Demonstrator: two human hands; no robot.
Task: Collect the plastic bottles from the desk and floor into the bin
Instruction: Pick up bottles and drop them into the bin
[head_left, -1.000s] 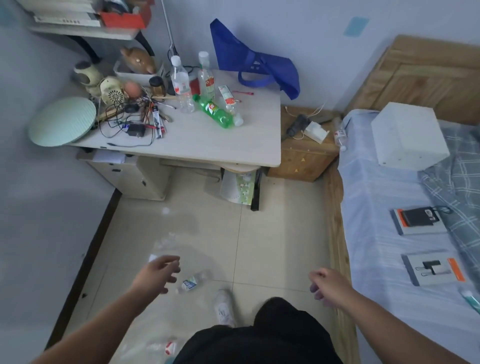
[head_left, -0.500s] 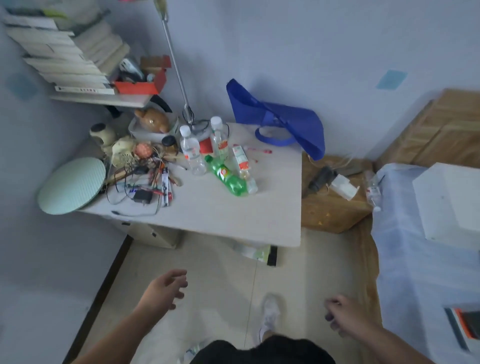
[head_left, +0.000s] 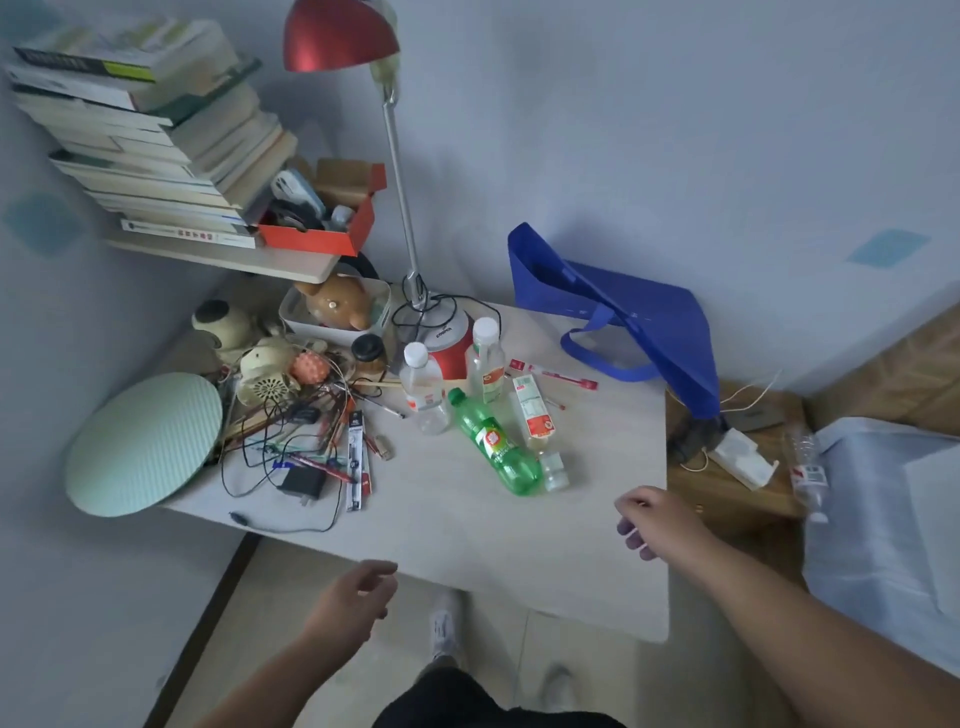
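Observation:
On the pale desk (head_left: 467, 525) lie a green plastic bottle (head_left: 493, 444) and, beside it, a clear bottle with an orange label (head_left: 535, 423). Two clear bottles with white caps stand behind them, one at the left (head_left: 423, 387) and one at the right (head_left: 485, 358). Another clear bottle (head_left: 805, 470) rests between the wooden nightstand and the bed. My right hand (head_left: 657, 519) hovers over the desk's right front part, fingers loosely curled, holding nothing. My left hand (head_left: 348, 603) hangs relaxed and empty at the desk's front edge. No bin is in view.
A red desk lamp (head_left: 340, 39), a blue tote bag (head_left: 623, 306), tangled cables with pens (head_left: 306, 441) and a round green mat (head_left: 145, 441) crowd the desk. Books fill the shelf (head_left: 156, 130) above. The bed (head_left: 893, 519) stands at the right.
The view has risen from the floor to the desk and come closer. My right hand has moved up and forward over the desk; the floor bottles have dropped out of view.

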